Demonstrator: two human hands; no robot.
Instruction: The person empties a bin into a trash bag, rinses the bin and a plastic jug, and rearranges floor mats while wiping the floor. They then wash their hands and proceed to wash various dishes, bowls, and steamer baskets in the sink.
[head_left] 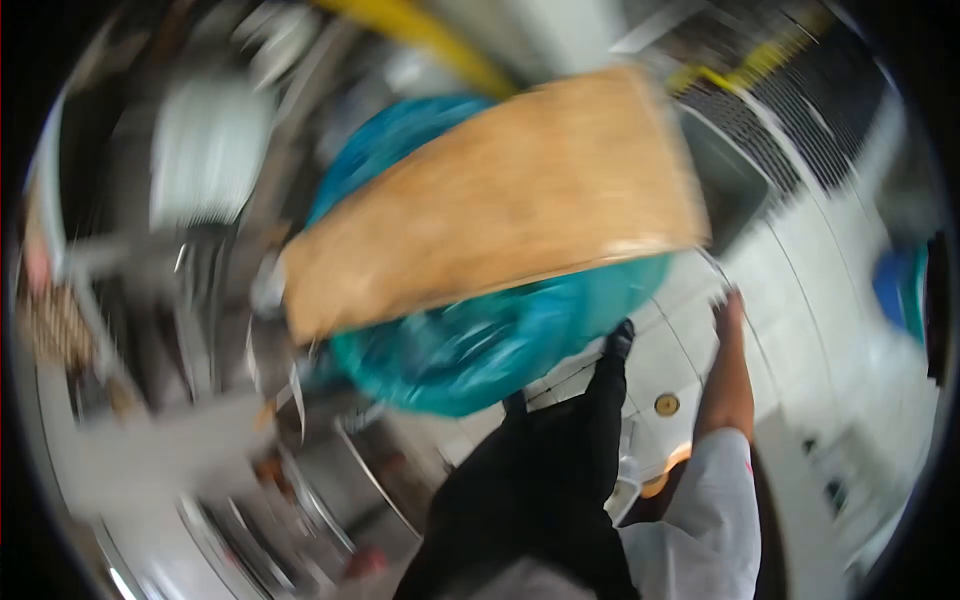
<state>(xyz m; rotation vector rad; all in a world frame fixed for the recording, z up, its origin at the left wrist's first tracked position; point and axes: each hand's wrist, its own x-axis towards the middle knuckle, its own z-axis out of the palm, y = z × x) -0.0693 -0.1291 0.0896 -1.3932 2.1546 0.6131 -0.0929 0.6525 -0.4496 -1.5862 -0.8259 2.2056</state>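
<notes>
My right hand (pixel 728 312) is at the end of a lowered arm, just off the near right corner of a long light-brown board (pixel 510 195). Its fingers look stretched out, somewhat blurred, with nothing visible in them. The board lies across the top of a round bin lined with a teal plastic bag (pixel 460 375), covering the middle of its opening. My left hand is out of view.
Beyond the board's right end stands a grey rectangular tub (pixel 725 180). White floor tiles (pixel 800 270) with a round brass-coloured drain (pixel 667 404) lie at the right. A blue container (pixel 900 290) is at the far right. Steel counters (pixel 330 480) run along the left.
</notes>
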